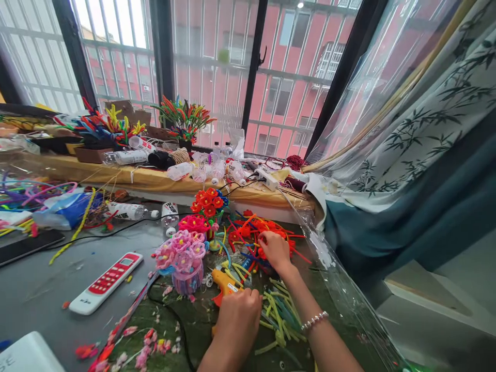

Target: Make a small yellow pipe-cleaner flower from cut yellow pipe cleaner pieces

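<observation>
My right hand (pixel 276 250) reaches into a pile of red and orange pipe-cleaner flowers (pixel 248 230), fingers bent together; what they pinch is hidden. My left hand (pixel 240 314) is closed in a fist just in front of an orange glue gun (pixel 225 283); what it grips, if anything, is out of sight. Light green pipe cleaners (pixel 281 318) lie between and below my hands. Left of the glue gun stands a striped pot (pixel 188 279) of pink pipe-cleaner flowers (pixel 185 250). Behind it are a darker pink bunch (pixel 194 223) and orange-red flowers (pixel 210 201).
A red-and-white remote (pixel 106 284) and a dark phone (pixel 29 247) lie on the left. A black cable (pixel 176 310) curves across the table. Plastic bottles (pixel 129 212) lie behind. The windowsill (pixel 155 176) carries more bottles and pipe-cleaner plants. A curtain (pixel 411 150) hangs right.
</observation>
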`<state>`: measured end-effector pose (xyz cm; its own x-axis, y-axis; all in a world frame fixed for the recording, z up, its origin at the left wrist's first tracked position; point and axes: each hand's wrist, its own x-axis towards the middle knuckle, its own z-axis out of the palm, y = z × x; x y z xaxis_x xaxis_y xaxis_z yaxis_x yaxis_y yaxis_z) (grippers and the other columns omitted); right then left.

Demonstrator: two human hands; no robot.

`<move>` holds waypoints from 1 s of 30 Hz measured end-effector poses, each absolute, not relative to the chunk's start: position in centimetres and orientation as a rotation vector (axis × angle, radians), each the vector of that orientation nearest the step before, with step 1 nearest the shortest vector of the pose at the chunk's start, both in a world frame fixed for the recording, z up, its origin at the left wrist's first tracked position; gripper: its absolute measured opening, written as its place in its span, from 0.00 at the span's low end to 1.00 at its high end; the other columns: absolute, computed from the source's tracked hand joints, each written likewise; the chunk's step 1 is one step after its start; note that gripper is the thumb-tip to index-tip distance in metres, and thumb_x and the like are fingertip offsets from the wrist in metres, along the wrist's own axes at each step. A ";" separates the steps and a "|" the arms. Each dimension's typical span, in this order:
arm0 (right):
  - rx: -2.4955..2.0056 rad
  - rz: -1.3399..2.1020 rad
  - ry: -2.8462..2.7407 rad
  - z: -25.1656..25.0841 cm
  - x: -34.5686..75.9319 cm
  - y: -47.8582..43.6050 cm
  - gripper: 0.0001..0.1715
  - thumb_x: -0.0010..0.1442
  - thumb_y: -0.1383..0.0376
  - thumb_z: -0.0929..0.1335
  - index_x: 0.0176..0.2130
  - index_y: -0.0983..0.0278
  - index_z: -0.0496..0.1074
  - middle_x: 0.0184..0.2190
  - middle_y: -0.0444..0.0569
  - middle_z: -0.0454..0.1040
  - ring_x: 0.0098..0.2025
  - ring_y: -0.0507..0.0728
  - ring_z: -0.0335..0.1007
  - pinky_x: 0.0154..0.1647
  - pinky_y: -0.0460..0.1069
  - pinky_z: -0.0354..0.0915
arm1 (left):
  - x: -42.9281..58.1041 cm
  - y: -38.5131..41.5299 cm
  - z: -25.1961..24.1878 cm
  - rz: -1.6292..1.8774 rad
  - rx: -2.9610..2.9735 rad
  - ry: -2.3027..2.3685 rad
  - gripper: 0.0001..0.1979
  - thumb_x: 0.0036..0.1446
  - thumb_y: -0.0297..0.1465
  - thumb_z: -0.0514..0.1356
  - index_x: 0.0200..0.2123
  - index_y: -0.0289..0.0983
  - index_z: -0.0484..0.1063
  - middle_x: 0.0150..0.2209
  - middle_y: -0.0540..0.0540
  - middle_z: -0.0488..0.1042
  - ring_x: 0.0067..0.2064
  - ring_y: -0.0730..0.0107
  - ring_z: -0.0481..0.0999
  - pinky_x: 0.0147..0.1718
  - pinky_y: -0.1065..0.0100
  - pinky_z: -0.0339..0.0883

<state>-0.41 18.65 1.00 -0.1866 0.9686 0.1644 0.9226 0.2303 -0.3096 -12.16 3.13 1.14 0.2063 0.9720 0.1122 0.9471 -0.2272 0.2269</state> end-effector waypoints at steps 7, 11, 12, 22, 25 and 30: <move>-1.628 0.367 -1.994 -0.4 -0.6 18.9 0.18 0.67 0.61 0.68 0.55 0.63 0.69 0.54 0.53 0.71 0.50 0.60 0.73 0.48 0.59 0.72 | -12.1 3.1 1.1 0.394 2.358 1.892 0.15 0.65 0.24 0.52 0.31 0.36 0.77 0.32 0.41 0.82 0.35 0.52 0.84 0.28 0.66 0.64; -1.507 0.435 -1.604 0.3 1.5 19.7 0.16 0.67 0.57 0.65 0.42 0.66 0.76 0.40 0.56 0.79 0.42 0.61 0.77 0.46 0.57 0.72 | -12.1 3.0 0.9 0.455 2.315 1.911 0.14 0.66 0.28 0.53 0.30 0.38 0.76 0.31 0.44 0.82 0.35 0.55 0.83 0.28 0.66 0.62; -1.457 0.452 -1.507 0.6 2.2 19.8 0.20 0.67 0.54 0.64 0.40 0.67 0.76 0.38 0.58 0.80 0.39 0.61 0.78 0.43 0.57 0.72 | -12.1 3.0 0.9 0.467 2.308 1.909 0.14 0.66 0.28 0.53 0.30 0.38 0.76 0.31 0.44 0.82 0.35 0.55 0.83 0.29 0.67 0.62; -1.059 0.780 -1.164 1.9 4.1 21.2 0.25 0.55 0.47 0.72 0.34 0.68 0.74 0.29 0.53 0.79 0.30 0.60 0.77 0.33 0.54 0.74 | -12.1 3.1 0.6 0.499 2.310 1.869 0.14 0.67 0.29 0.53 0.31 0.38 0.76 0.32 0.44 0.82 0.36 0.59 0.83 0.30 0.68 0.65; -1.019 0.845 -1.179 2.7 4.0 22.5 0.18 0.64 0.57 0.70 0.47 0.68 0.73 0.44 0.54 0.77 0.42 0.60 0.76 0.44 0.57 0.74 | -12.2 2.9 0.9 0.509 2.336 1.846 0.14 0.67 0.26 0.51 0.35 0.38 0.76 0.35 0.44 0.81 0.38 0.61 0.82 0.33 0.68 0.68; -0.955 0.947 -1.236 5.0 3.8 24.3 0.20 0.66 0.60 0.68 0.55 0.64 0.69 0.54 0.53 0.72 0.49 0.61 0.73 0.48 0.60 0.72 | -11.0 4.9 1.8 0.511 2.468 1.727 0.17 0.62 0.22 0.54 0.51 0.36 0.74 0.55 0.41 0.76 0.54 0.58 0.76 0.52 0.61 0.69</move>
